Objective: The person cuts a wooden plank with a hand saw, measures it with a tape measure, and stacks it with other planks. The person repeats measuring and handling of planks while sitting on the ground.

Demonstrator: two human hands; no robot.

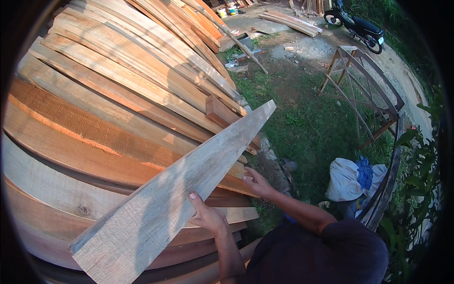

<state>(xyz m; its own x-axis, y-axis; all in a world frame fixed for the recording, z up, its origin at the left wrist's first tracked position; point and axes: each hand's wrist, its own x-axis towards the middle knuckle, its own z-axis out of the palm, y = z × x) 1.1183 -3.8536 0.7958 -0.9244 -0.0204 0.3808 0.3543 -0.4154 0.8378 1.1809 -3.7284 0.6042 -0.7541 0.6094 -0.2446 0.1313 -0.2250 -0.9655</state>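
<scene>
The long greyish plank [161,208] slants over a stack of boards [94,113]; whether it rests on them cannot be told. It looks stiff, fairly heavy for its length and hard to break, with a rough-sawn face that should grip well (splinters seem likelier than slipping). The left hand [208,217] is clamped on its right long edge, thumb on the face, the other fingers hidden beneath. The right hand [257,182] is near that same edge, its fingers apart and seemingly clear of the plank. Two holds, spread either side of the middle, would probably curb tipping
</scene>
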